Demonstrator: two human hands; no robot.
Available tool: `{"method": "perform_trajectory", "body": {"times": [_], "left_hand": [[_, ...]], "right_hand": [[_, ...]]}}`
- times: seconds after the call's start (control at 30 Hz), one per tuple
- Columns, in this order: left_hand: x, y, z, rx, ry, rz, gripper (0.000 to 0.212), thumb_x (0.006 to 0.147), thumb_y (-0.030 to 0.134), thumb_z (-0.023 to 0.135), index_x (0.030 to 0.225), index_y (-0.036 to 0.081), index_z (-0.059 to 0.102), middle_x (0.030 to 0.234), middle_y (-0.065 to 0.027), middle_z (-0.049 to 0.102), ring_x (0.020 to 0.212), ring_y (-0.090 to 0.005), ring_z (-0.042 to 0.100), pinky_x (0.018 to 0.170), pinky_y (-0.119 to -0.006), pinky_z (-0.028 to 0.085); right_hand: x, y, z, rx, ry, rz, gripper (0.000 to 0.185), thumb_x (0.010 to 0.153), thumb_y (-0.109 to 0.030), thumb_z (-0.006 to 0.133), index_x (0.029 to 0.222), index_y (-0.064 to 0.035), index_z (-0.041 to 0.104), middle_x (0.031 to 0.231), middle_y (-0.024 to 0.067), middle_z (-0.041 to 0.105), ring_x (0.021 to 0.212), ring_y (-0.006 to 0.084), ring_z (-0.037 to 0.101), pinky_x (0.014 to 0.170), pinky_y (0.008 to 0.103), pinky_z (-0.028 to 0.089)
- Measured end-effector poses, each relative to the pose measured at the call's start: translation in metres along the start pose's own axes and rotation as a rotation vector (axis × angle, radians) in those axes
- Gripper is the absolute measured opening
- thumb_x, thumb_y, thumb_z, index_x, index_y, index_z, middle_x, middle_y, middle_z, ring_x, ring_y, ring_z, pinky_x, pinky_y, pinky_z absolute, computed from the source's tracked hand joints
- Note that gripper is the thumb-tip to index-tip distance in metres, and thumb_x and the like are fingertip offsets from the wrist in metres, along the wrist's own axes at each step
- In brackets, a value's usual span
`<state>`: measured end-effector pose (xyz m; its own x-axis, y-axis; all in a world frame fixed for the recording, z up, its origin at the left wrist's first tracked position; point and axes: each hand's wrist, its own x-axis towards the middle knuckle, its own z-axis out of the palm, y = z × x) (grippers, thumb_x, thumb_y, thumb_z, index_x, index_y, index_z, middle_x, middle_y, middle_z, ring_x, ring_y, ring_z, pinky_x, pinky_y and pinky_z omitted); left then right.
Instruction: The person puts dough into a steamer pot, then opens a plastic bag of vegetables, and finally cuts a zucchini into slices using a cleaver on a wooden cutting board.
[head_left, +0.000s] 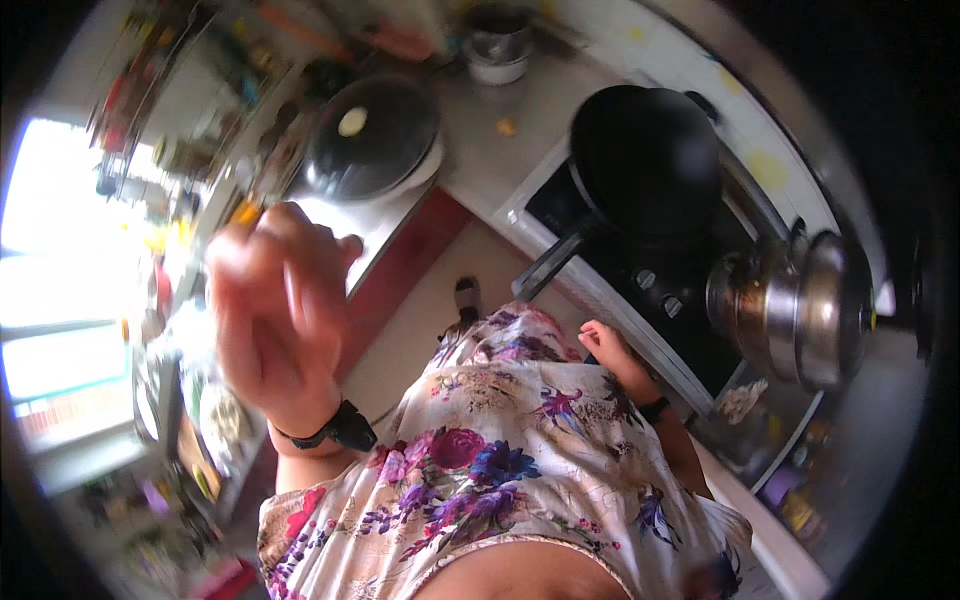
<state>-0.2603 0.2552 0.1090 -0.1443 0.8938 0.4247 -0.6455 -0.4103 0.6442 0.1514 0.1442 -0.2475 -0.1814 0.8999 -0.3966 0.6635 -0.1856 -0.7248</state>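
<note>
My left hand (281, 307) is raised close to the camera and blurred by motion. Its fingers are curled, and nothing shows in them; a black band circles the wrist. Beyond it, a dark domed lid (379, 142) with a pale knob covers a wide white pan on the counter. My right hand (606, 346) hangs low beside my floral dress (480, 457), near the front edge of the stove (739, 337). Its fingers are loosely bent and its underside is hidden. A black wok (641, 161) sits on the stove, its long handle (551, 266) jutting over the front edge.
A stacked steel pot (795, 307) stands at the stove's right end. Bowls (497, 52) rest at the back of the counter (480, 142), with a small yellowish piece (507, 126) in front. Crowded shelves (180, 97) and a bright window (67, 285) lie left.
</note>
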Motion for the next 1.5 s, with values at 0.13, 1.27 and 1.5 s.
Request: {"method": "perform_trajectory", "body": {"times": [0.13,1.27,1.5], "left_hand": [[-0.015,0.056,0.038,-0.008,-0.416,-0.139,0.015,0.09,0.021,0.05,0.094,0.009,0.057,0.088,-0.0047,0.055,0.074,-0.0127,0.051,0.073,-0.031,0.044],[-0.343,0.265,-0.173,0.44,0.431,0.209,0.023,0.095,0.031,0.049,0.086,0.011,0.049,0.082,-0.0026,0.046,0.073,-0.0107,0.047,0.097,-0.034,0.036],[-0.31,0.209,-0.168,0.473,0.476,0.133,0.025,0.094,0.032,0.049,0.09,0.008,0.049,0.084,-0.0045,0.047,0.073,-0.0118,0.046,0.094,-0.032,0.039]], "right_hand": [[0.006,-0.04,0.006,-0.197,-0.245,-0.01,0.022,0.08,-0.02,0.066,0.092,-0.003,0.06,0.081,0.0117,0.064,0.068,0.0219,0.063,0.063,0.0334,0.05],[-0.029,-0.218,0.158,-0.417,-0.409,-0.214,0.025,0.082,-0.015,0.064,0.101,0.0001,0.06,0.093,0.0145,0.063,0.082,0.0237,0.064,0.074,0.0323,0.051],[0.005,-0.204,0.12,-0.31,-0.399,-0.229,0.025,0.083,-0.016,0.065,0.102,-0.001,0.06,0.09,0.0125,0.064,0.08,0.0221,0.063,0.073,0.0307,0.05]]}}
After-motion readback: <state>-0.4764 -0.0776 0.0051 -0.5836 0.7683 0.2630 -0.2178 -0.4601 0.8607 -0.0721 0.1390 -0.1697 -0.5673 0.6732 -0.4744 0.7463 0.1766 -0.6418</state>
